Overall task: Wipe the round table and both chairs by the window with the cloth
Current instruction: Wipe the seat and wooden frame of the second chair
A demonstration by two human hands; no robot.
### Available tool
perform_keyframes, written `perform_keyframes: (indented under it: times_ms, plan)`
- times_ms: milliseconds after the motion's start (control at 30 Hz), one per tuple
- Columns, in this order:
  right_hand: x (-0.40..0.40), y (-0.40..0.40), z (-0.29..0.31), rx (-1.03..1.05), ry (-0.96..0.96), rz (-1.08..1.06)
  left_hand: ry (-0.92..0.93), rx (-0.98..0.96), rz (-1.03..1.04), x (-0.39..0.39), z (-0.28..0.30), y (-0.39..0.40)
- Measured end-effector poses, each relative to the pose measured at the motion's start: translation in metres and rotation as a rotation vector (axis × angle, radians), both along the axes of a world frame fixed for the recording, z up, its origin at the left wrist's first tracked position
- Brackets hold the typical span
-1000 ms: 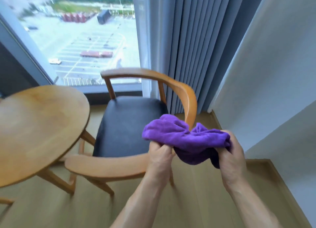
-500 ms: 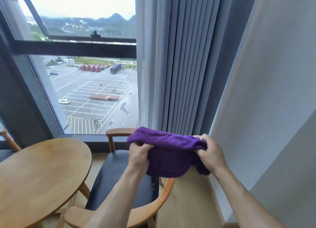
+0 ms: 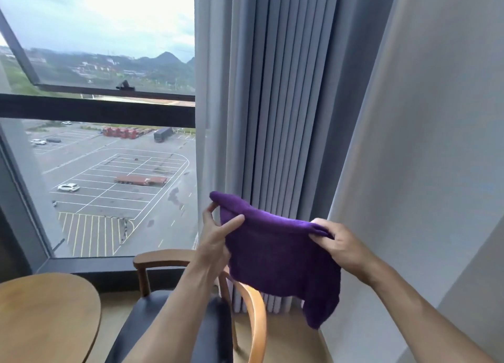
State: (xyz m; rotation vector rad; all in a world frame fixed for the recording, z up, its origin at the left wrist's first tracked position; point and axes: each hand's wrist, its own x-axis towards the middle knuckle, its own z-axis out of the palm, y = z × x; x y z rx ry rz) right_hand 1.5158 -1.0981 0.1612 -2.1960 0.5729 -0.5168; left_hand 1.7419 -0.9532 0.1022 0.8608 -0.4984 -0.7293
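Note:
A purple cloth (image 3: 278, 251) hangs spread out in the air between my hands, in front of the curtain. My left hand (image 3: 215, 240) pinches its upper left edge with fingers and thumb. My right hand (image 3: 338, 245) grips its upper right corner. Below them stands a wooden armchair (image 3: 256, 305) with a curved back rail and a dark seat (image 3: 141, 316), partly hidden by my left forearm. The round wooden table (image 3: 46, 316) fills the lower left corner. No second chair is in view.
A large window (image 3: 109, 172) with a dark frame looks onto a car park. Grey pleated curtains (image 3: 278, 117) hang behind the chair. A pale wall (image 3: 425, 172) closes the right side. Light wooden floor (image 3: 289, 335) shows beside the chair.
My view has tilted up from the chair and table toward the window. Both hands have raised the cloth and pulled it from a bunched wad into a hanging sheet.

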Motion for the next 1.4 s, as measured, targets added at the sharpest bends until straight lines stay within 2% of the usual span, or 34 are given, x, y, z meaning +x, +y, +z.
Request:
perform_keyframes:
  times_ms: [133, 233, 400, 533, 667, 700, 767, 833, 933, 1033, 1167, 1267, 1400]
  plan:
    - [0.019, -0.018, -0.014, -0.127, 0.008, -0.033, -0.379, 0.199, 0.270, 0.018, -0.001, 0.006]
    - [0.032, -0.025, -0.035, -0.126, 0.044, 0.003, -0.585, 0.255, 0.286, 0.023, -0.015, 0.013]
    - [0.056, -0.043, -0.084, -0.038, 0.110, 0.042, -0.562, 0.344, 0.339, 0.026, -0.066, 0.017]
    - [0.085, -0.077, -0.151, 0.102, 0.190, 0.040, -0.480, 0.560, 0.371, 0.034, -0.143, -0.003]
    - [0.109, -0.096, -0.258, 0.188, 0.489, 0.007, -0.521, 1.137, 0.118, 0.042, -0.238, -0.036]
    - [0.112, -0.092, -0.286, 0.250, 0.551, 0.045, -0.539, 1.181, 0.045, 0.038, -0.257, -0.047]
    - [0.118, -0.076, -0.329, 0.390, 0.586, 0.047, -0.515, 1.120, -0.051, 0.022, -0.283, -0.070]
    - [0.123, -0.059, -0.357, 0.511, 0.507, -0.101, -0.369, 1.042, -0.076, 0.005, -0.299, -0.091]
    - [0.129, -0.053, -0.382, 0.510, 0.401, -0.284, -0.249, 0.979, 0.011, -0.013, -0.316, -0.110]
    - [0.131, -0.054, -0.390, 0.484, 0.322, -0.267, -0.234, 0.923, 0.131, -0.022, -0.328, -0.115]
    - [0.125, -0.044, -0.402, 0.744, 0.083, -0.272, -0.155, 0.866, 0.132, -0.032, -0.335, -0.117]
    - [0.124, -0.024, -0.410, 0.946, -0.120, -0.318, -0.206, 0.958, 0.123, -0.036, -0.337, -0.110]
    - [0.108, 0.006, -0.422, 0.983, -0.230, -0.340, -0.387, 0.978, 0.118, -0.062, -0.335, -0.091]
